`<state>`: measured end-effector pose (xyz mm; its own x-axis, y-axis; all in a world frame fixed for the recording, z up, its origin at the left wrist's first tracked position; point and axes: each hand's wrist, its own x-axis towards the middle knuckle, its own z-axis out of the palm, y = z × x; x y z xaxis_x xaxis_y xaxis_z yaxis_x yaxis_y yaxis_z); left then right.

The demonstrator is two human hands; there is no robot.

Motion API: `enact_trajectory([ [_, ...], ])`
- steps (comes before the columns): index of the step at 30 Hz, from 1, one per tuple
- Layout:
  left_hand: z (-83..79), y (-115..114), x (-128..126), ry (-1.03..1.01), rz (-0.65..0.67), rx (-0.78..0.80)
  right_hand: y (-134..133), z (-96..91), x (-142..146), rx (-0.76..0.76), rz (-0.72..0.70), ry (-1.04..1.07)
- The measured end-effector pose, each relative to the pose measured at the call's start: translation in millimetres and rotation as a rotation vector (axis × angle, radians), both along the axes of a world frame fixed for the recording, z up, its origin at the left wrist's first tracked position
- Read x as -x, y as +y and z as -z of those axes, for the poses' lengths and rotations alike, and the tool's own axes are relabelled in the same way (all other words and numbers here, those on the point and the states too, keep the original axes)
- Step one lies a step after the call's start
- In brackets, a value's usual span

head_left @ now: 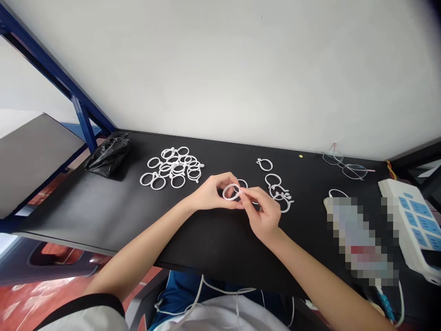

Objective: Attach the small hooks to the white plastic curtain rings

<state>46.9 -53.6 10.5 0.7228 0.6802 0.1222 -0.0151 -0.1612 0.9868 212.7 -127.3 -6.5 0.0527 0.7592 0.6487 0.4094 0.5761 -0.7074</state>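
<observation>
Near the middle of the black table, my left hand (pixel 215 191) and my right hand (pixel 262 209) meet around one white plastic ring (pixel 225 192). The thumb and fingers of my left hand hold it from the left, while my right fingertips pinch its right side, hiding the joint there. Behind my hands lies another white ring, partly covered. To the left rests a pile of white curtain-type rings (pixel 177 168) with small eyelets. Several more white rings (pixel 284 204), some with open ends, lie just beyond my right hand, and a single one (pixel 266 165) sits farther back.
A crumpled black plastic bag (pixel 109 154) lies at the table's back left. Eyeglasses (pixel 344 165), a blurred-out phone-like object (pixel 360 239) with a cable, and a white power strip (pixel 411 220) occupy the right side. A white wall rises behind the black table (pixel 144 223).
</observation>
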Motion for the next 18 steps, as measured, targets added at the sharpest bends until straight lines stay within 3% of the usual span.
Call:
enact_trajectory([
  [3, -2.5, 2, 1, -0.055, 0.054, 0.1, 2, 0.4, -1, 0.041, 0.028, 0.015],
  [8, -2.1, 3, 2, -0.125, 0.034, 0.166, 3, 1.2, 0, 0.045, 0.029, 0.017],
  [18, -1.2, -9, -7, -0.087, -0.08, 0.05, 1, 0.6, 0, 0.112, 0.006, 0.07],
])
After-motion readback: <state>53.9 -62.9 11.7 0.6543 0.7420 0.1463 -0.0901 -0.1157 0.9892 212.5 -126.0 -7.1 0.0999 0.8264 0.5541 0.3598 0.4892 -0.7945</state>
